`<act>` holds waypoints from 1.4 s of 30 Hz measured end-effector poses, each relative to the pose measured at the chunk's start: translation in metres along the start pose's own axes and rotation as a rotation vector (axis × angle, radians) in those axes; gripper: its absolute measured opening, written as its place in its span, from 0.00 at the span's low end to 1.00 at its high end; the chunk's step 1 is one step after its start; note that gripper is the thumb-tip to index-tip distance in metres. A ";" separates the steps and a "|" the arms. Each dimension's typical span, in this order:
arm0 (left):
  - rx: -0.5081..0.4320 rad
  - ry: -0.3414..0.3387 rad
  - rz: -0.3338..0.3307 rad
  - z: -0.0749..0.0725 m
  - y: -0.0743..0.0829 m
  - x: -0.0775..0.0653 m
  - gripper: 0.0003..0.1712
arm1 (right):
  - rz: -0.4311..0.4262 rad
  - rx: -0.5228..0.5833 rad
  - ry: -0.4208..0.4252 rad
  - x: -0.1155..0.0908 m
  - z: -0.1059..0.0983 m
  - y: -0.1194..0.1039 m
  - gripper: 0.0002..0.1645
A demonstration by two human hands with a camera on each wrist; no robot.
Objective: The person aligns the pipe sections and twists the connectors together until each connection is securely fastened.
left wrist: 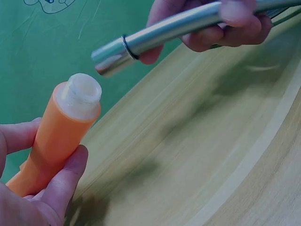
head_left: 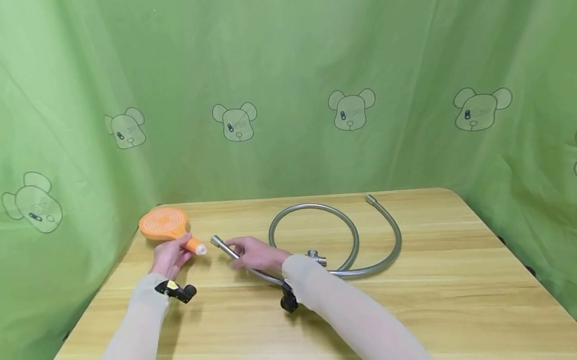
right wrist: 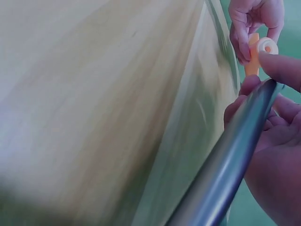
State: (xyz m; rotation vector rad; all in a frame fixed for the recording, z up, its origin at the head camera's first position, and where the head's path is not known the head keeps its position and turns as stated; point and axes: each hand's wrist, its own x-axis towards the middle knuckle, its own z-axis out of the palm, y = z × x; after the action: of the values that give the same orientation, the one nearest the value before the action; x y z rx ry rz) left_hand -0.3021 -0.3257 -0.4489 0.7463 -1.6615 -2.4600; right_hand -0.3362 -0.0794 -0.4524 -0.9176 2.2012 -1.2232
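My left hand (head_left: 170, 256) grips the handle of an orange shower head (head_left: 163, 222) at the table's left. Its round spray face is turned up, and the white threaded end (left wrist: 83, 92) of the handle points toward the hose. My right hand (head_left: 256, 254) holds a silver shower hose (head_left: 311, 205) between thumb and fingers, just behind its metal end nut (left wrist: 114, 57). That nut stands a short gap from the white thread, with the two apart. From the right hand the hose loops back over the table, and its other end (head_left: 369, 199) lies near the back edge.
A small chrome valve fitting (head_left: 316, 257) lies by the hose loop, partly covered by the right sleeve. The wooden table (head_left: 462, 313) is enclosed by green curtains (head_left: 278, 51) printed with bear faces. Each wrist wears a black camera (head_left: 177, 290).
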 end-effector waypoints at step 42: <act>0.116 -0.004 0.105 0.013 -0.005 -0.007 0.22 | -0.018 0.207 0.156 0.013 0.003 -0.023 0.21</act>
State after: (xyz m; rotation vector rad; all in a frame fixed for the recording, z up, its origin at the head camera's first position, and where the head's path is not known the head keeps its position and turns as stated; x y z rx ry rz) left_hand -0.3008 -0.3102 -0.4466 0.6483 -1.8091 -2.3136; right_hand -0.3348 -0.0994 -0.4346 -0.7836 2.1348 -1.5451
